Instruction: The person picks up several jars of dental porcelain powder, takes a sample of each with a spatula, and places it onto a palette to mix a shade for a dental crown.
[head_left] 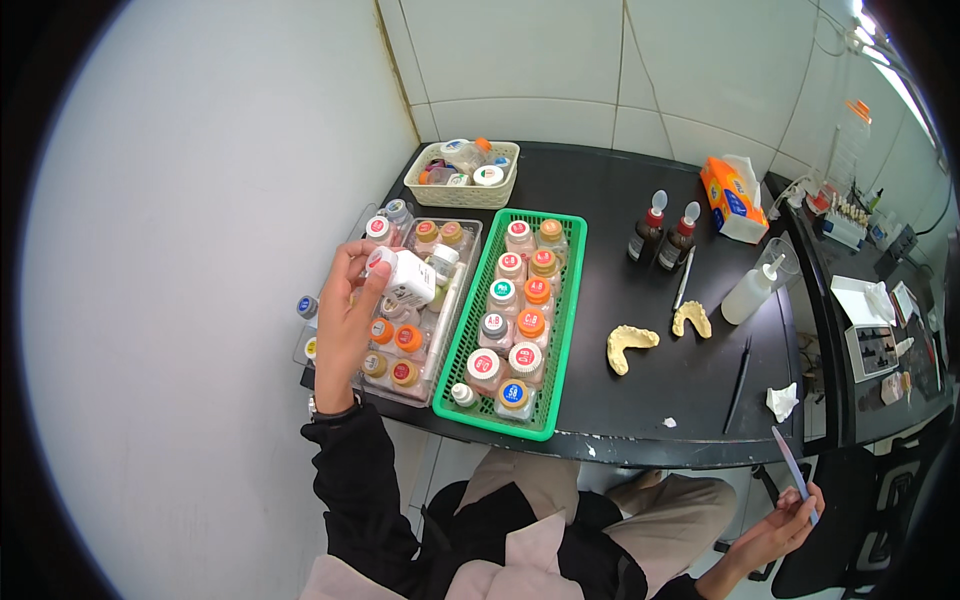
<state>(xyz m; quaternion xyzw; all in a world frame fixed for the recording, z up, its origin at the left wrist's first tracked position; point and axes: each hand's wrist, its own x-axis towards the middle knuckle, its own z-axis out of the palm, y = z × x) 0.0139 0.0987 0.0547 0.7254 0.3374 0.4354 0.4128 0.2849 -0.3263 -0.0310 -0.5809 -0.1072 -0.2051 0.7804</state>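
Note:
My left hand (345, 325) is closed around a small white-labelled jar (410, 281), holding it tilted on its side above the clear plastic tray (466, 300). That tray holds several small jars with orange, gold and red lids, partly hidden by my hand. Just right of it, a green basket (572, 300) carries two rows of jars with coloured lids. Off the table's front right edge, my right hand (785, 528) pinches a thin, flat, pale bluish piece (792, 468), seen nearly edge-on, so I cannot tell its kind.
Two cream dental casts (619, 352) lie on the black table (640, 400), near a white squeeze bottle (746, 298). Two dark bottles (660, 243), a tissue box (733, 205) and a cream basket (460, 194) stand farther back. A slim black tool (738, 385) and crumpled tissue (782, 402) lie right.

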